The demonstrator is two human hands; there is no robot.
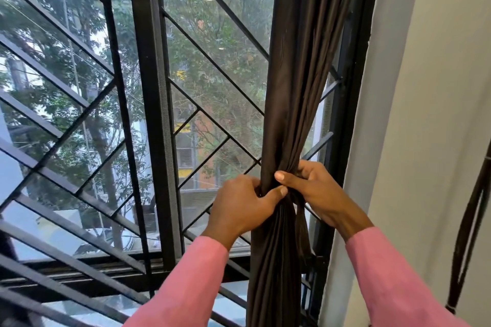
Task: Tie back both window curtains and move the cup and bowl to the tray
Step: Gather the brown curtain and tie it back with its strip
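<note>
Up close, two pink sleeves (186, 281) reach in from the bottom of the view, and both hands meet on the dark brown curtain (295, 87) at the right side of the window. The left hand (244, 207) is closed around the gathered fabric from the left, fingers curled into the folds and the thumb laid across the front of the bunch. The right hand (316, 188) grips the same bunch from the right, just above the left thumb, its own thumb pressed flat over the front and its fingers wrapped behind. The two thumbs are almost touching. Where they squeeze, the cloth narrows to a tight waist; below it the curtain hangs in long folds toward the sill, and a narrow strip of the same dark fabric (301, 225) drops from under the right hand, beside the main bunch. Whether that strip is a tie-back or a loose fold I cannot tell.

Above the hands the curtain rises in straight pleats along the black window frame (154, 114). To its right stands a pale wall (425, 114), with a thin dark strap (467, 233) hanging down at the far edge. Behind the curtain, a grille of black diagonal bars (79, 98) covers the glass, and beyond it are green trees (220, 42) and a blurred orange and yellow building (191, 141).
</note>
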